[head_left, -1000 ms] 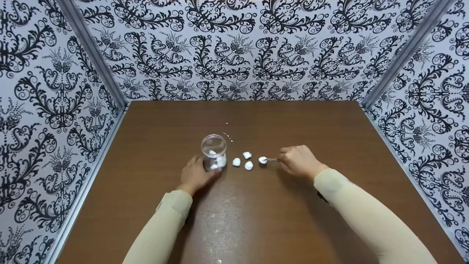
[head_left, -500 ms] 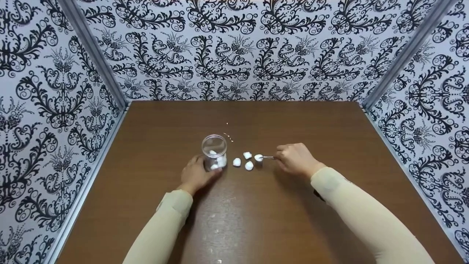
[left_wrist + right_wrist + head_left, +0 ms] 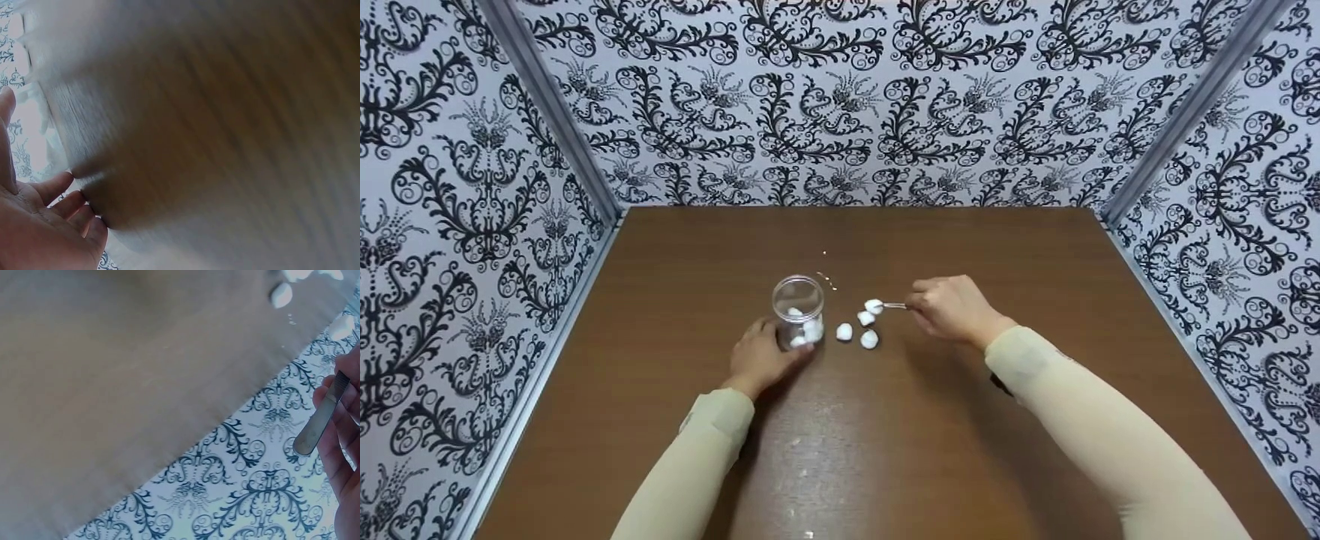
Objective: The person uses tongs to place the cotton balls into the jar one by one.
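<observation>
In the head view my left hand [image 3: 765, 356] curls round the lower part of a clear jar [image 3: 799, 319], thumb on the near side. Several white cotton balls [image 3: 812, 328] lie inside it, and its mouth has no lid on. My right hand [image 3: 952, 307] pinches metal tweezers [image 3: 895, 305], whose tips grip one cotton ball [image 3: 874, 307]. That ball is just beyond a loose cotton ball [image 3: 866, 319] and overlaps it in this view. In the right wrist view the tweezers' broad end [image 3: 318, 424] sticks out past the fingers.
Two more cotton balls, a left one [image 3: 844, 331] and a right one [image 3: 869, 340], lie on the brown table [image 3: 840, 450] between the hands. Small bright flecks [image 3: 828, 279] show beyond the jar. Patterned walls [image 3: 840, 105] enclose the back and sides.
My right hand has moved left and away from me, carrying the cotton ball in the tweezers from the right of the loose ones to behind them. The left hand and jar stay put.
</observation>
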`<action>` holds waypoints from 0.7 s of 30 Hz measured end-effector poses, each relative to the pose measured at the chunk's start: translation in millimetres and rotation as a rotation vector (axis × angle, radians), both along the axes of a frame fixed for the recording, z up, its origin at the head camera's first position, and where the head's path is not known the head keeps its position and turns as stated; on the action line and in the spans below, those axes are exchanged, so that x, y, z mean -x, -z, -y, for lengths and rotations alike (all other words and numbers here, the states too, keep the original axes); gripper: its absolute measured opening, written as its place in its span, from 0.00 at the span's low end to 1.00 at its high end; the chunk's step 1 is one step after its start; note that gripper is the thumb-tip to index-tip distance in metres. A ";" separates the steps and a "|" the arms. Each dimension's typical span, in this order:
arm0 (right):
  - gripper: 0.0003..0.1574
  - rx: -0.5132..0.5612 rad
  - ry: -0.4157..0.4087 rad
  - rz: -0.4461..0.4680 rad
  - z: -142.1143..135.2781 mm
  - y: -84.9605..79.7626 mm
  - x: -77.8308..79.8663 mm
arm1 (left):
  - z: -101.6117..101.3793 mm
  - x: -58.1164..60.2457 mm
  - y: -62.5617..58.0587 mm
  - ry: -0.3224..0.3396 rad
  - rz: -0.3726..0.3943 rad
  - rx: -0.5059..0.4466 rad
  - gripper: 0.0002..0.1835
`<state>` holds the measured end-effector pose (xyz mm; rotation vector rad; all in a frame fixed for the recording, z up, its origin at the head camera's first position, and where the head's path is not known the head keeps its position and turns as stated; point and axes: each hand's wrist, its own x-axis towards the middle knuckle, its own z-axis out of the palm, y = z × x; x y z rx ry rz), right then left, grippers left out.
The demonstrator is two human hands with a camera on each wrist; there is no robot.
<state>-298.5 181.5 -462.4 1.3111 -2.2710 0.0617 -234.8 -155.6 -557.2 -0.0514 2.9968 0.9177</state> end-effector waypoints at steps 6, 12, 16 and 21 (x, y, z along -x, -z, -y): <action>0.04 -0.006 0.002 0.002 18.4 -14.9 0.1 | 0.2 0.1 2.3 0.001 -0.005 -0.003 0.46; 0.04 0.019 -0.011 -0.023 37.3 -26.0 2.0 | -1.4 -4.0 -3.6 -0.010 0.006 -0.005 0.45; 0.04 0.027 -0.008 -0.020 48.6 -29.7 1.4 | -2.0 -4.9 -5.1 -0.012 0.005 0.005 0.46; 0.05 0.039 -0.021 -0.020 63.8 -31.3 -0.4 | -2.0 -5.3 -5.9 -0.011 -0.014 0.005 0.45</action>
